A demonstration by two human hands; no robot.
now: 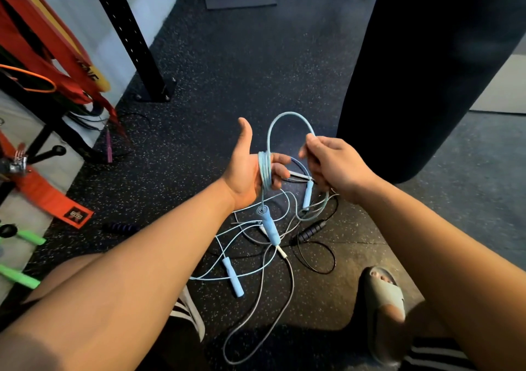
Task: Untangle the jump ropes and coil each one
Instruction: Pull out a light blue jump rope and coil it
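Note:
A light blue jump rope [287,115] is wound in several turns around the fingers of my left hand [247,165], thumb up. One of its blue handles [270,227] dangles below that hand. My right hand [330,161] pinches the rope's free length, which arches between both hands. On the floor below lies a tangle: another blue handle [234,278], a third blue handle [308,195], a grey-white rope [286,293] and a black rope with a black handle [311,231].
A black punching bag [421,71] hangs close on the right. A black rack post [133,37] is bolted to the floor at the left, beside red straps [42,43]. Green handles [21,276], a purple handle [109,145] and a dark handle [121,227] lie left. My sandalled foot [382,308] stands near the tangle.

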